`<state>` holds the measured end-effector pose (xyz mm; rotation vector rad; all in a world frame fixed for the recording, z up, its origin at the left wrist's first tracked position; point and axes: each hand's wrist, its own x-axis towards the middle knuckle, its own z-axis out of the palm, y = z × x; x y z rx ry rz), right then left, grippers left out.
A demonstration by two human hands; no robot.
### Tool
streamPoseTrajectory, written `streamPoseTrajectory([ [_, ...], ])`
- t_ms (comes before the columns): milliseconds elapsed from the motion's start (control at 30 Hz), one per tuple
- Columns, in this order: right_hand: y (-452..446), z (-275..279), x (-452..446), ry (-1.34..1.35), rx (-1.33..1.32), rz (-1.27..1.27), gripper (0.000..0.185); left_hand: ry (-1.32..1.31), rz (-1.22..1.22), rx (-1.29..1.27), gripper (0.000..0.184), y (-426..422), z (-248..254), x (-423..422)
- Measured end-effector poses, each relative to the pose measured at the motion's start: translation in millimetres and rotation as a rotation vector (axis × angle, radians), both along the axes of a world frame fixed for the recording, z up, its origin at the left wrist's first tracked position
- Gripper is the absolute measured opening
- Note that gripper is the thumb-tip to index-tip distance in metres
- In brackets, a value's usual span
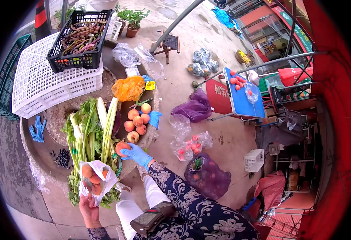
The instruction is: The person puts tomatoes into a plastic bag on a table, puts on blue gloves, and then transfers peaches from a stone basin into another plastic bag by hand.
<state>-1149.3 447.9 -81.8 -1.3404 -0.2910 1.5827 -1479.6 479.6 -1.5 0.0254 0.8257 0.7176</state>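
**Bag of peaches (110, 181) in left hand (88, 206), single peach (122, 149) in right hand (138, 155)**

So there's this big stone counter (43, 154) with a heap of celery (89, 134) on it. The bag hangs over the celery's near end, its edge pinched between the bare left hand's thumb and fingers. Loose peaches (138, 121) sit just beyond the right hand (the blue-gloved one), whose fingers are part-curled around the single peach. Writing-wise: a red panel (215, 98) off right has white Chinese characters, sideways and too small for me to read. A yellow tag (150, 85) near the loose peaches has dark print, also illegible.
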Motion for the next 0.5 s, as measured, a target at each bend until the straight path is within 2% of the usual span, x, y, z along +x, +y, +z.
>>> streamPoseTrajectory([
  [67, -10.3, -18.5, -10.6, 0.092, -0.021, -0.049, 0.058, -0.011, -0.029, 0.008, 0.062, 2.5, -5.1, -6.1],
  [167, -14.0, -7.0, -27.1, 0.236, -0.053, -0.128, 0.058, -0.009, -0.056, 0.004, 0.063, 8.0, -0.6, -12.6],
  [300, -5.7, -1.8, -43.8, 0.624, 0.344, -0.093, 0.058, -0.066, -0.081, -0.018, 0.064, 2.9, 34.6, -7.7],
  [367, -4.6, 20.5, -47.6, 0.684, 0.367, -0.123, 0.065, -0.156, -0.111, -0.036, 0.064, 0.3, 43.1, -6.6],
  [500, -15.5, 52.5, -44.2, 0.746, 0.392, -0.188, 0.083, -0.169, -0.022, -0.187, 0.066, 4.7, 95.4, 26.4],
])
